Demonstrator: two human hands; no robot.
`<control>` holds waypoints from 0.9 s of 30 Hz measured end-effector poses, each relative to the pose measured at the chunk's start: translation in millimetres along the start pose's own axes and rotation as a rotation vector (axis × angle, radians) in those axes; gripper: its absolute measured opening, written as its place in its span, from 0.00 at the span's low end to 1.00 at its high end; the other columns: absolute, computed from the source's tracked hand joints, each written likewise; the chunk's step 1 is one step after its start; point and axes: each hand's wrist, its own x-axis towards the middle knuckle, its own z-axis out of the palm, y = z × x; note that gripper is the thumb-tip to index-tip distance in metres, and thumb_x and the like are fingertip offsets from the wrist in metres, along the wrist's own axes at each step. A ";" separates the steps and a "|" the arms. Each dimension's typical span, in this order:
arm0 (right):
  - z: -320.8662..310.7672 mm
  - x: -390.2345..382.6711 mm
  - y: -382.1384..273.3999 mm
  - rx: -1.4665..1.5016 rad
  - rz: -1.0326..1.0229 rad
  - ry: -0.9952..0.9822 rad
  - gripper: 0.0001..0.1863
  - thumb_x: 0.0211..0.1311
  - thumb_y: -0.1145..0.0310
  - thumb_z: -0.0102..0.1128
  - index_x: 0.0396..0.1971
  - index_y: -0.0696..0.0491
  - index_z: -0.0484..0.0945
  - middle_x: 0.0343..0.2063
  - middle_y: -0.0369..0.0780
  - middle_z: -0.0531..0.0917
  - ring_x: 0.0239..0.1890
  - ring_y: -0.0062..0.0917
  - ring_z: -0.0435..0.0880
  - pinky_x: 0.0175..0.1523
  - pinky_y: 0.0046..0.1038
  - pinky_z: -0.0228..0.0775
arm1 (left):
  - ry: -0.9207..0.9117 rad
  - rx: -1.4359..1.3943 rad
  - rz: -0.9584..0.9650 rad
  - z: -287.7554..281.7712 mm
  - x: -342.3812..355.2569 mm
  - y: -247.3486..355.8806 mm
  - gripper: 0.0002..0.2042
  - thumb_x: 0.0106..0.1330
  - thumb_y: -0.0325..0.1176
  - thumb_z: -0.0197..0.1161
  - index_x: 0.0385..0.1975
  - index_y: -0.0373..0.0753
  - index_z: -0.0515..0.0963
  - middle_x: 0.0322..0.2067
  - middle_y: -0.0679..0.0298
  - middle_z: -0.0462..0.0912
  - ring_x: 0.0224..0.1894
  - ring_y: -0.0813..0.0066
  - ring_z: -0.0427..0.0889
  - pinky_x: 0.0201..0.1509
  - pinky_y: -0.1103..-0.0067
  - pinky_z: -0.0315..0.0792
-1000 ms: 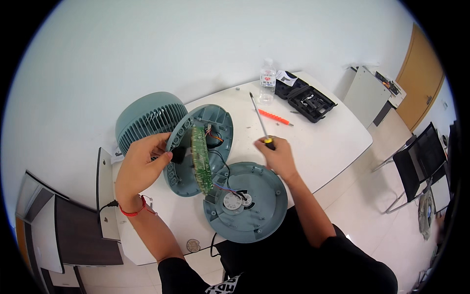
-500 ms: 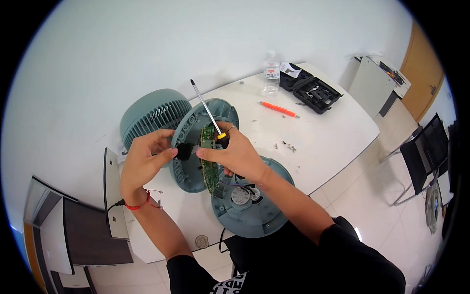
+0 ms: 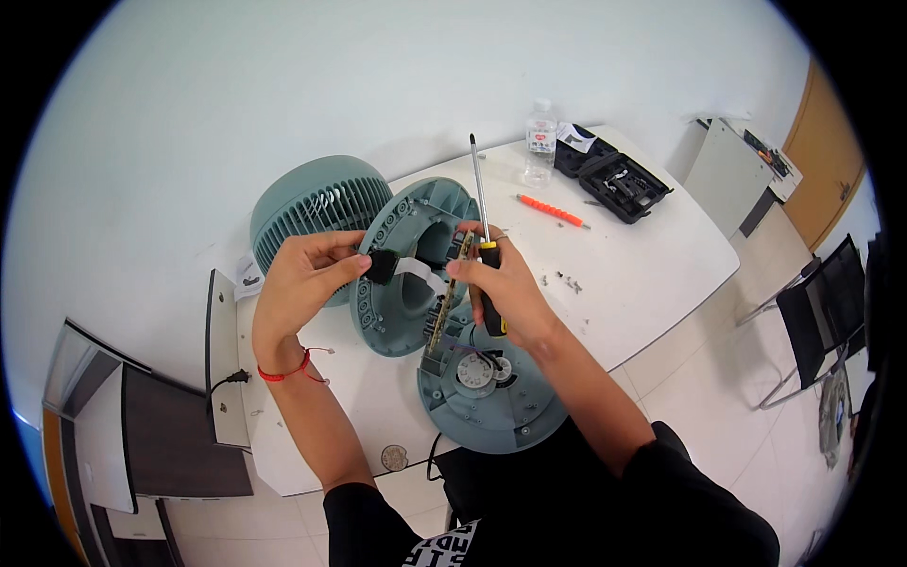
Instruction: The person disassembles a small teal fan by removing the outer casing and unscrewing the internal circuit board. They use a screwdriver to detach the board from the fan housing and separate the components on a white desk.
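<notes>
Thumb and fingers of my left hand pinch a small black square part. From it a white flat ribbon cable runs across to a green circuit board, seen nearly edge-on. My right hand is closed on the board's upper part and also keeps a screwdriver against the palm, its tip pointing up and away. Behind the board stands a grey-green ring-shaped housing, tilted. Nearer me lies a round grey-green base with a white gear-like disc and thin wires.
A slatted fan head rests behind the housing at left. Loose screws, an orange rod, a water bottle and an open black tool case occupy the table's right side. A round disc lies near the front edge.
The board has moved right and turned edge-on, away from the left hand. More ribbon cable shows between the hands. The screwdriver stands more upright, and the whole view has shifted slightly.
</notes>
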 end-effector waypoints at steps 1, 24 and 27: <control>0.7 3.4 -1.3 0.000 0.003 0.011 0.42 0.57 0.65 0.74 0.68 0.60 0.61 0.33 0.40 0.81 0.13 0.18 0.72 0.17 0.22 0.64 | 0.019 0.005 -0.005 1.0 -0.4 0.8 0.16 0.67 0.28 0.71 0.52 0.28 0.85 0.33 0.67 0.85 0.37 0.84 0.79 0.45 0.83 0.73; -9.3 6.3 20.2 0.169 -0.040 0.111 0.39 0.55 0.69 0.74 0.65 0.57 0.64 0.34 0.41 0.79 0.14 0.19 0.73 0.18 0.22 0.67 | 0.101 0.192 0.004 10.6 -18.0 10.4 0.12 0.66 0.23 0.68 0.47 0.27 0.83 0.34 0.60 0.89 0.35 0.79 0.85 0.42 0.80 0.77; -10.7 24.7 -0.9 0.067 0.024 0.035 0.41 0.55 0.64 0.74 0.67 0.62 0.64 0.32 0.41 0.81 0.13 0.22 0.73 0.17 0.25 0.65 | 0.124 0.297 -0.011 11.6 -21.6 16.1 0.12 0.66 0.23 0.68 0.47 0.27 0.83 0.35 0.58 0.89 0.36 0.78 0.86 0.43 0.79 0.78</control>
